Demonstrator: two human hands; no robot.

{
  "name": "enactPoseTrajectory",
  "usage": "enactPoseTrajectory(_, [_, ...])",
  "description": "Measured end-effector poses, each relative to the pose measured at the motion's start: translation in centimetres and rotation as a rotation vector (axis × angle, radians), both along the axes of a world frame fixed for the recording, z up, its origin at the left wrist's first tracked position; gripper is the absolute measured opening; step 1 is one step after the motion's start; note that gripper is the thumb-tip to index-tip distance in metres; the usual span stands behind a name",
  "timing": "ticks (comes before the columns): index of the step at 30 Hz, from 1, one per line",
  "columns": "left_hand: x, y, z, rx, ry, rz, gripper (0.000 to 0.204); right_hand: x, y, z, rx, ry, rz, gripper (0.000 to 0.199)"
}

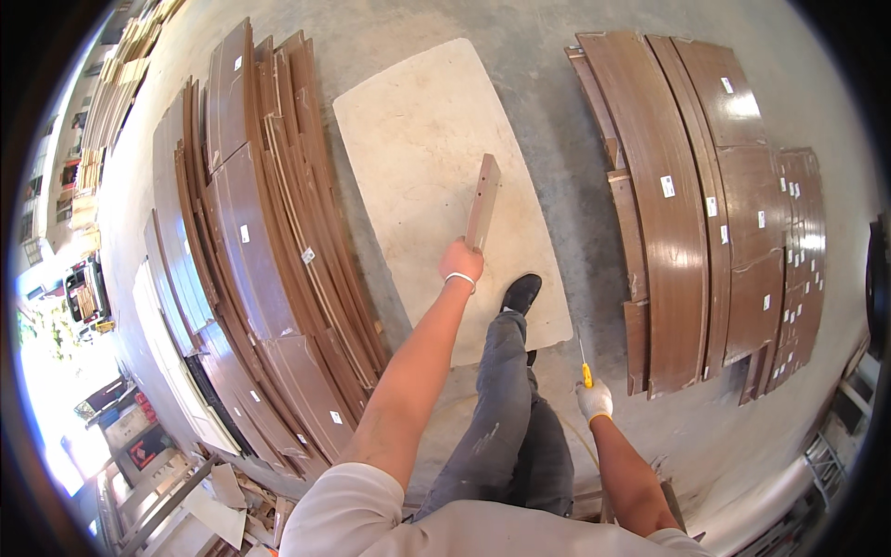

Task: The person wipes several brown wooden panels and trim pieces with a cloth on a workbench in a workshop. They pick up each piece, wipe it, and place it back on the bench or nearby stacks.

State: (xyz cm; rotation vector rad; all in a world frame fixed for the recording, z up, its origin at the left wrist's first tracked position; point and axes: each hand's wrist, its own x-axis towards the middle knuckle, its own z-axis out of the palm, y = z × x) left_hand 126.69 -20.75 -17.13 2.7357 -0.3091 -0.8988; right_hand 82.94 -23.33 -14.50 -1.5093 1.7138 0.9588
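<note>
My bare left hand, with a white band at the wrist, is closed round the near end of a brown wooden piece. Dark holes show along that piece, which points away from me over a pale board lying on the floor. Down at my right side, my right hand wears a white glove. Its fingers are wrapped round the yellow handle of a screwdriver, whose thin metal shaft points forward.
Stacks of brown panels with white labels lie to the left. More labelled brown panels lie to the right. My dark shoe is on the pale board's near part. Wood scraps are heaped at the lower left.
</note>
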Motion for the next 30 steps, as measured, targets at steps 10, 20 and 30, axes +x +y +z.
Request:
enactPoseTrajectory(10, [-9.5, 18.2, 8.5, -0.198, -0.201, 0.339, 0.037, -3.7, 4.6, 0.2, 0.052, -0.055, 0.129, 0.041])
enactPoseTrajectory(20, [-19.9, 34.9, 16.7, 0.064, -0.277, 0.714, 0.03, 8.5, 3.8, 4.1, -0.063, -0.312, 0.418, 0.049])
enactPoseTrajectory(30, [-26.6, 42.3, 13.6, -0.45, -0.226, 1.173, 0.036, 9.2, 1.6, 13.3, 0.498, -0.333, 0.802, 0.035])
